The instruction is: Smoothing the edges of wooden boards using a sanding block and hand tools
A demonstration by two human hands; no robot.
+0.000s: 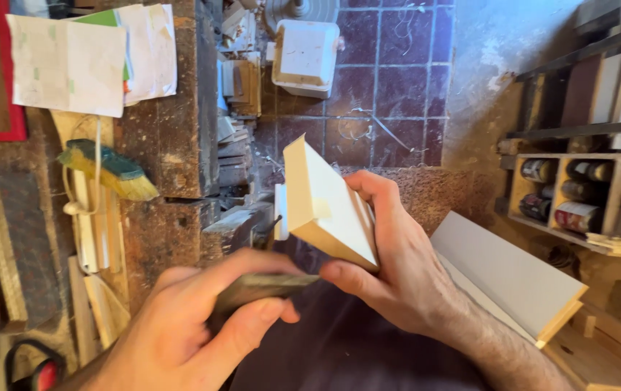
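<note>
The right hand (397,268) clasps a pale wooden block (325,206), seemingly light, stiff and best held by its long edges, at frame centre, while the left hand (187,326), at seven o'clock, pinches a thin flat strip (263,288) against its lower edge.

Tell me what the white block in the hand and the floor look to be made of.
The block looks like wood painted or laminated matt white: the bare bottom edge shows pale tan grain, held by the right hand. The floor appears to be dark red glazed tile, judging by its square grout lines and slight sheen. The left hand grips a flat grey piece, possibly sandpaper.
</note>
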